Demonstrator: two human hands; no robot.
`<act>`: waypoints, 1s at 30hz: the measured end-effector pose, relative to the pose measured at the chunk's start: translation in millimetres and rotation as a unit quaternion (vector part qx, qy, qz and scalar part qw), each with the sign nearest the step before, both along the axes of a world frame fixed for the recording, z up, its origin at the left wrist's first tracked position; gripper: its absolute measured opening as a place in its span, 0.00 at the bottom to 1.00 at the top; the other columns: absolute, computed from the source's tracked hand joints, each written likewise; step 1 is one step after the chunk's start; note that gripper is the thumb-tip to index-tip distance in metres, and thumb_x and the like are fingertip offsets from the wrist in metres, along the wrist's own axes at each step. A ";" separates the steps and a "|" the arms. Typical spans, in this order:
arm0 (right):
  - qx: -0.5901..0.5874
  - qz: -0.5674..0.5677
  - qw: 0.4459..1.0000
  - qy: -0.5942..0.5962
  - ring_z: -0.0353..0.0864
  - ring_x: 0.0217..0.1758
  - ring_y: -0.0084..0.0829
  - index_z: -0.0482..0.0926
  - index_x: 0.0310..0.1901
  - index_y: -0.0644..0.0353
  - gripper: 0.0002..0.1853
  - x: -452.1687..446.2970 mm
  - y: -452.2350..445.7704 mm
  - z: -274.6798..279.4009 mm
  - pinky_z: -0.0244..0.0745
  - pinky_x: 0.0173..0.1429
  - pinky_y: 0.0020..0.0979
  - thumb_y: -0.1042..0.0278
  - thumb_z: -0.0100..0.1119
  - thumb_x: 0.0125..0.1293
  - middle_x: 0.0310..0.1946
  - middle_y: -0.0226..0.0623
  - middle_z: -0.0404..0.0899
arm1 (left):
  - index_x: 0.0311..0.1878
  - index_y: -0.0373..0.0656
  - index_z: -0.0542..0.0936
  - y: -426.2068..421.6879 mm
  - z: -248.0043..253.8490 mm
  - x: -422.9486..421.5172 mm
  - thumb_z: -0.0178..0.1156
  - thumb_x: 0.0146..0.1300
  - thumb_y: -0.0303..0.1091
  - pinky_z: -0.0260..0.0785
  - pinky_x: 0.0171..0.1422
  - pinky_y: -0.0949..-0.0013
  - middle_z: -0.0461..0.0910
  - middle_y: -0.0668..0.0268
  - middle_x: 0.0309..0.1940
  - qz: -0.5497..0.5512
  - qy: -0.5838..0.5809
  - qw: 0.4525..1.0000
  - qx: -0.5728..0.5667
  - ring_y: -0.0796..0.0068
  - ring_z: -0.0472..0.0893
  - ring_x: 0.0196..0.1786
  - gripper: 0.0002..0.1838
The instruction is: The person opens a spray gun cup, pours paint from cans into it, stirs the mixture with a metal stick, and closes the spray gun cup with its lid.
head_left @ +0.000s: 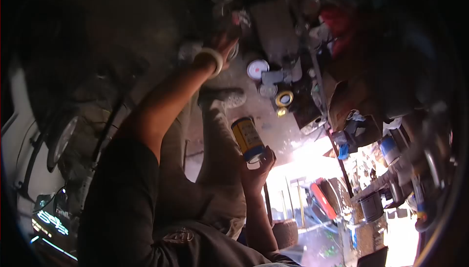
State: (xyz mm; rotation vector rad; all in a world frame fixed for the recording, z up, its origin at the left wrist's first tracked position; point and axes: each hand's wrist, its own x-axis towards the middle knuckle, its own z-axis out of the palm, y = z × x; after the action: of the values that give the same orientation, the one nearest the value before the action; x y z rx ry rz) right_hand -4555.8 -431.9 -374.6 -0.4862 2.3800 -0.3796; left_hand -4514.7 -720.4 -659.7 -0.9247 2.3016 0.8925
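Observation:
A yellow can with a blue band (pixel 247 137) is in my right hand (pixel 259 169), whose fingers are wrapped around its lower end. The can tilts in front of my knee, and its print is too small to read. My left hand (pixel 225 47), with a pale band on the wrist, reaches out among tins and jars on the dim floor. Its fingers look stretched out, though shadow blurs them. Close to it are a round clear-looking container (pixel 190 51) and a tin with a white lid (pixel 257 69).
A yellow-rimmed tin (pixel 284 99) and a small yellow cap (pixel 281 112) stand on the floor beyond the can. A dark flat panel (pixel 274 28) lies farther off. Cluttered shelving with a blue-and-white can (pixel 389 150) and a red cylinder (pixel 323 200) fills the right side. A parked vehicle's wheel (pixel 63 140) is at left.

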 end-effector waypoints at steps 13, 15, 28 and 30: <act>-0.130 0.017 0.984 0.118 0.71 0.65 0.60 0.64 0.70 0.59 0.45 -22.4 13.8 248.4 0.72 0.67 0.53 0.60 0.78 0.51 0.61 0.57 0.69 | 0.78 0.51 0.59 -36.3 339.1 191.1 0.83 0.39 0.48 0.60 0.79 0.49 0.62 0.45 0.70 0.177 -0.008 0.971 -0.161 0.42 0.63 0.74 0.62; -0.128 -0.012 0.982 0.137 0.71 0.65 0.60 0.64 0.70 0.60 0.46 -16.6 36.3 280.0 0.72 0.68 0.52 0.59 0.78 0.50 0.61 0.57 0.69 | 0.76 0.50 0.61 -40.2 369.8 199.0 0.83 0.38 0.50 0.62 0.77 0.49 0.64 0.45 0.67 0.176 0.030 0.965 -0.192 0.42 0.66 0.72 0.61; -0.143 -0.336 0.848 0.384 0.71 0.63 0.59 0.65 0.68 0.66 0.44 86.3 94.4 318.1 0.69 0.69 0.50 0.66 0.75 0.48 0.59 0.53 0.73 | 0.74 0.51 0.60 -69.1 473.0 40.6 0.83 0.33 0.56 0.60 0.75 0.44 0.64 0.46 0.65 -0.176 0.170 0.961 -0.130 0.41 0.66 0.68 0.63; -0.080 -0.418 0.841 0.335 0.72 0.64 0.57 0.66 0.68 0.63 0.43 126.5 93.8 328.8 0.70 0.69 0.48 0.61 0.74 0.51 0.59 0.53 0.73 | 0.71 0.49 0.62 -56.4 508.4 3.8 0.84 0.33 0.50 0.62 0.72 0.45 0.66 0.47 0.62 -0.268 0.206 0.936 -0.099 0.43 0.67 0.65 0.59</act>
State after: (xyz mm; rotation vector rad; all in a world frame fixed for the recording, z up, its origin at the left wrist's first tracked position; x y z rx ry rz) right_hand -4429.3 -338.1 -45.8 0.5001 3.1749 -0.9151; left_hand -4510.8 -776.8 -151.3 -0.1437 2.8330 0.6618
